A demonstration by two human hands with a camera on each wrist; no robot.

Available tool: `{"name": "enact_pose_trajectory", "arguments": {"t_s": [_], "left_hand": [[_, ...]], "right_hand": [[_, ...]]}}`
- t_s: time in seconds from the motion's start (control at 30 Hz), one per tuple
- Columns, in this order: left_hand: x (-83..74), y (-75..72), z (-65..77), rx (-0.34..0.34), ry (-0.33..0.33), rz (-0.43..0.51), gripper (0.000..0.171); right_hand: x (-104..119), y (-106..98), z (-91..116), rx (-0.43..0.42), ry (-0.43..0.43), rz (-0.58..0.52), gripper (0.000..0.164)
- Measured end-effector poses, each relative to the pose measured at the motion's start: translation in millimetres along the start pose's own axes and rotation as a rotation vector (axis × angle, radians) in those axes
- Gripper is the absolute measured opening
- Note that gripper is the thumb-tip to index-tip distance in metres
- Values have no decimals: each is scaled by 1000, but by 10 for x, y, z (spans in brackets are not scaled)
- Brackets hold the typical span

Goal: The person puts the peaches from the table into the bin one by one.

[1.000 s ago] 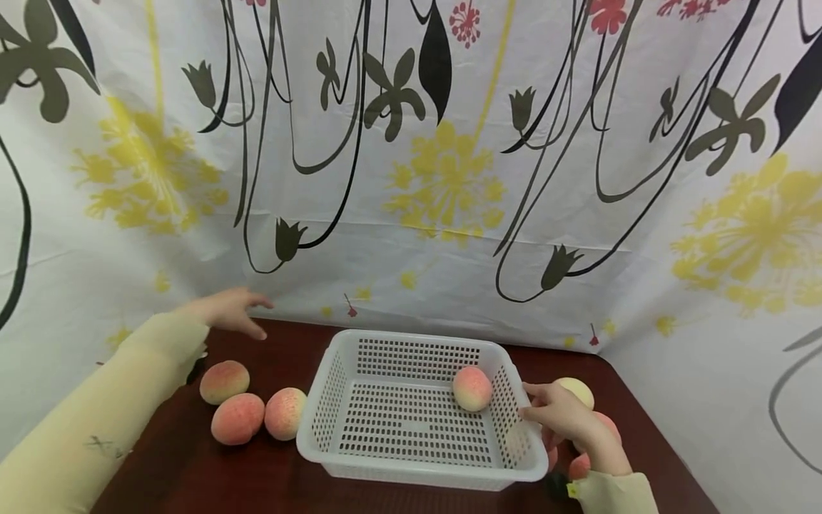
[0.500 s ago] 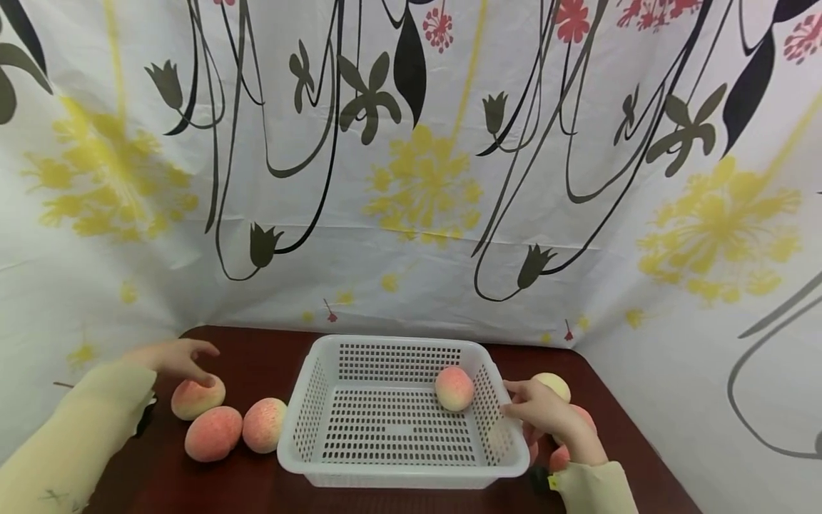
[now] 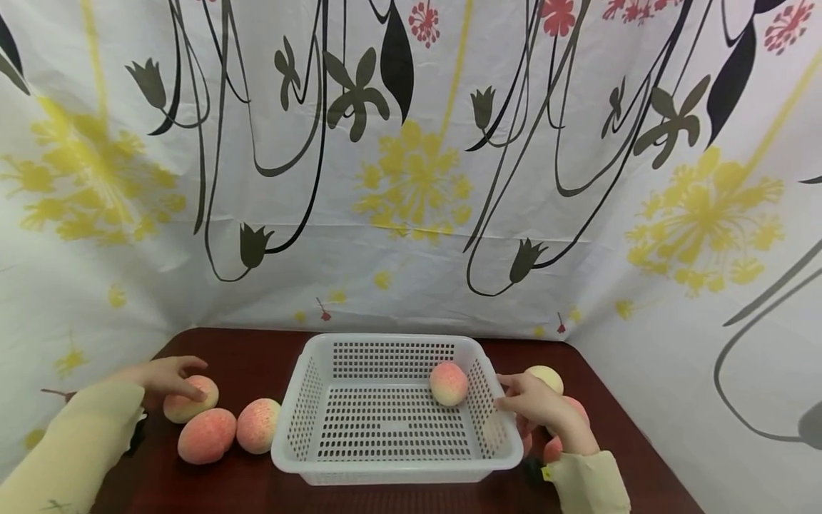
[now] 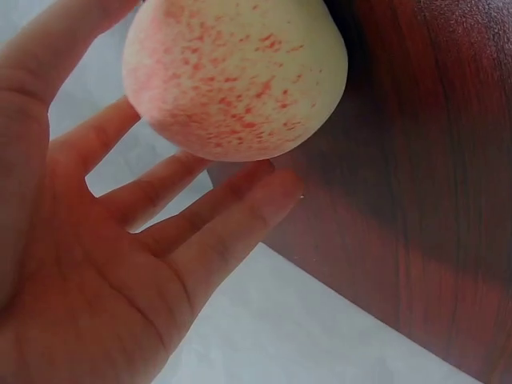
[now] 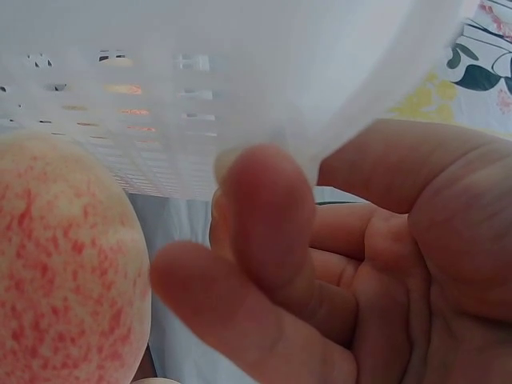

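Note:
My left hand (image 3: 168, 378) is at the rearmost of three peaches on the left, with its thumb across the top of this peach (image 3: 186, 408). In the left wrist view, the fingers (image 4: 228, 228) stretch fairly straight past the peach (image 4: 240, 80), and the palm stands apart from it. A white perforated plastic basket (image 3: 398, 467) sits mid-table with one pink-and-yellow peach (image 3: 449, 384) inside, towards its right. My right hand (image 3: 536, 401) pinches the basket's right rim. From the right wrist, curled fingers (image 5: 272, 208) show under the rim, beside another peach (image 5: 64, 264).
Two more peaches, one redder (image 3: 207, 436) and one paler (image 3: 258, 426), lie left of the basket, the paler right by its wall. Several peaches, including a yellowish one (image 3: 546, 377), sit behind and under the right hand. A flower-printed cloth (image 3: 385, 285) backs the dark red table (image 3: 257, 357).
My left hand has come down and back from the table's far left onto the rear peach. The right hand stays on the basket rim. The head view has turned somewhat rightward.

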State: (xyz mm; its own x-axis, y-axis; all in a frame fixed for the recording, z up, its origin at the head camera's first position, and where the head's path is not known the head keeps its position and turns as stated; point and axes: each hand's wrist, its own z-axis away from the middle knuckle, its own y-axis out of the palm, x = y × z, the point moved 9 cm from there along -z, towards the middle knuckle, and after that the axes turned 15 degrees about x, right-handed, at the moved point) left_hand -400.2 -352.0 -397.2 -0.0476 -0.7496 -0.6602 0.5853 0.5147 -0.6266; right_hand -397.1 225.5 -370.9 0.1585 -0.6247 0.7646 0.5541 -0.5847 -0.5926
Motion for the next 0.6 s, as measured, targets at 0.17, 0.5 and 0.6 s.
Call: {"name": "enact_pose_trajectory", "arguments": {"t_s": [0.17, 0.5, 0.6], "left_hand": [[39, 47, -40, 4, 5, 0, 76], [-72, 372, 26, 213, 113, 435, 21], [-179, 475, 63, 296, 159, 529, 30]], "right_hand": [[12, 2, -2, -5, -3, 10, 61], [17, 1, -13, -8, 9, 6, 61], [12, -1, -21, -8, 10, 13, 60]]}}
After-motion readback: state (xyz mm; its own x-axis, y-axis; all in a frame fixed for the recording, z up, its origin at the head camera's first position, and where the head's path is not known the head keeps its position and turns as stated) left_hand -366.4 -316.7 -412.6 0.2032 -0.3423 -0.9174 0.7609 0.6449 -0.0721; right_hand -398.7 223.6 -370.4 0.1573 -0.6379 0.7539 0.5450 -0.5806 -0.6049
